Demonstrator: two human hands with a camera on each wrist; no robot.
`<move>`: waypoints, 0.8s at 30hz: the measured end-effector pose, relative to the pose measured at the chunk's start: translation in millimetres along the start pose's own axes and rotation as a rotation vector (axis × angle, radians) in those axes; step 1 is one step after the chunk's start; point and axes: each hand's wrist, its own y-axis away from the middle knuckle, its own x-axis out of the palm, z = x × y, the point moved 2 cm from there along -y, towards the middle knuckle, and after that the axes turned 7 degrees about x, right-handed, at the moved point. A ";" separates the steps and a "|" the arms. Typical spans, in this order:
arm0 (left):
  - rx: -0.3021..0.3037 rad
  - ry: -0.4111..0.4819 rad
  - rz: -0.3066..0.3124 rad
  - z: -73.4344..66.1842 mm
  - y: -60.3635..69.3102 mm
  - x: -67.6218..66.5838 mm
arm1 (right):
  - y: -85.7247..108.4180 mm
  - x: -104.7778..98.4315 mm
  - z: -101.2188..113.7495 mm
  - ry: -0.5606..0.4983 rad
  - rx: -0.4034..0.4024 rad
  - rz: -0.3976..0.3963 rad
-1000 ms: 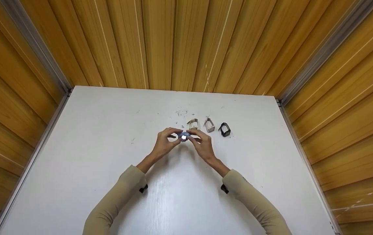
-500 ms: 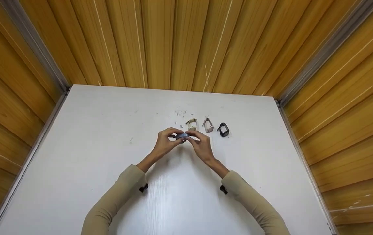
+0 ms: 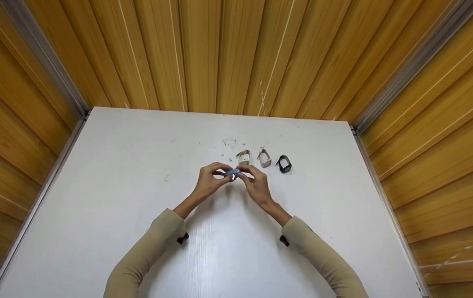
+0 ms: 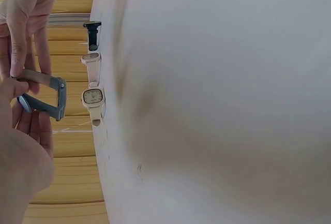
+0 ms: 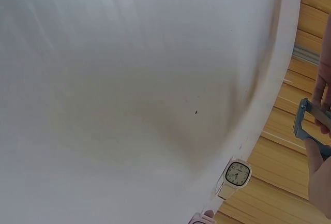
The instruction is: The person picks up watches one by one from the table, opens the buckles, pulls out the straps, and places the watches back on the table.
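Observation:
A blue wristwatch (image 3: 233, 171) is held above the white table between both hands. The left hand (image 3: 209, 181) pinches its strap from the left with thumb and fingers. From the other side, the right hand (image 3: 257, 186) grips the strap too. In the left wrist view the strap forms a loop, with the watch case (image 4: 61, 99) seen edge-on at its right end; fingers cover part of the band. Just beyond the hands stand a cream watch (image 3: 244, 157), a pink watch (image 3: 265, 158) and a black watch (image 3: 284, 164), in a row with their straps looped.
The white table (image 3: 128, 165) has small dark marks (image 3: 229, 142) behind the watches. Wood-patterned panels (image 3: 219, 58) rise at the back and both sides, with grey metal rails (image 3: 46, 54) at the corners.
The blue watch has tilted in the fingers: its bright face showed one second ago, and now mostly the blue band shows. Both hands stay in nearly the same place.

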 end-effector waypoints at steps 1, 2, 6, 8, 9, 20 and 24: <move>0.001 0.003 -0.001 -0.3 0.2 0.0 | 0.0 -0.2 0.4 0.003 0.002 0.004; 0.001 0.007 -0.002 -0.7 0.5 -0.1 | 0.1 -0.4 0.8 0.005 0.005 0.008; 0.002 0.001 0.005 -1.3 1.8 0.1 | 1.8 -1.3 2.8 0.014 0.009 0.030; 0.003 -0.002 0.012 -1.4 2.1 0.4 | 3.2 -1.9 3.3 0.014 0.010 0.041; 0.008 -0.006 0.019 -1.1 2.0 0.7 | 3.8 -2.4 3.5 0.012 0.010 0.044; -0.016 0.062 0.048 5.2 2.5 -3.4 | 5.1 -2.5 6.0 -0.009 0.010 0.018; -0.018 0.031 0.025 7.6 9.5 -7.3 | 6.3 0.7 7.1 -0.013 0.027 0.037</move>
